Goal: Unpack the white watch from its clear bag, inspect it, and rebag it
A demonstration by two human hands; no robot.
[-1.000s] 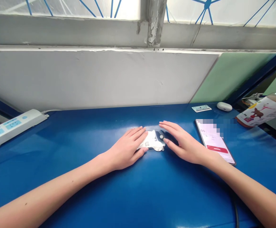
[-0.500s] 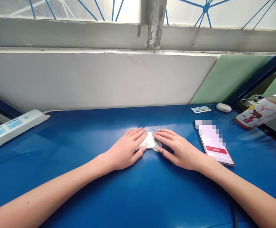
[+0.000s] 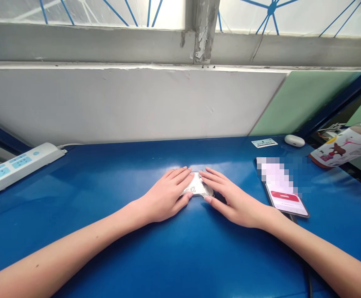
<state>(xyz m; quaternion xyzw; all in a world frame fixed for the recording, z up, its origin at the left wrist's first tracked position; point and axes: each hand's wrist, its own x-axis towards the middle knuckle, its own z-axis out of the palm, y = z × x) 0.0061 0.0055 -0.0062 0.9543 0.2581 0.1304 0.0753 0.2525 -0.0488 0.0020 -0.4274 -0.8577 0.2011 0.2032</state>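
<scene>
A small flat white packet [image 3: 197,184] with a clear, shiny plastic edge lies on the blue table between my hands. Dark print shows near its lower left part. My left hand [image 3: 169,192] is closed on its left side, fingers over the top and thumb along the near edge, pressing it to the table. On the right side, my right hand [image 3: 230,196] is open, its fingers stretched over the packet's right edge and the thumb apart from them near the front corner. My fingers hide both ends of the packet.
A phone [image 3: 287,196] with a lit screen lies beside my right forearm, a black cable near it. Further back are a printed card [image 3: 264,143], a white earbud case [image 3: 294,141] and a tilted bottle [image 3: 344,147]. A white power strip [image 3: 23,165] sits at the left.
My right hand has shifted slightly, its fingers spreading a little and the thumb drawing toward me. The left hand stays on the packet. The view has moved slightly.
</scene>
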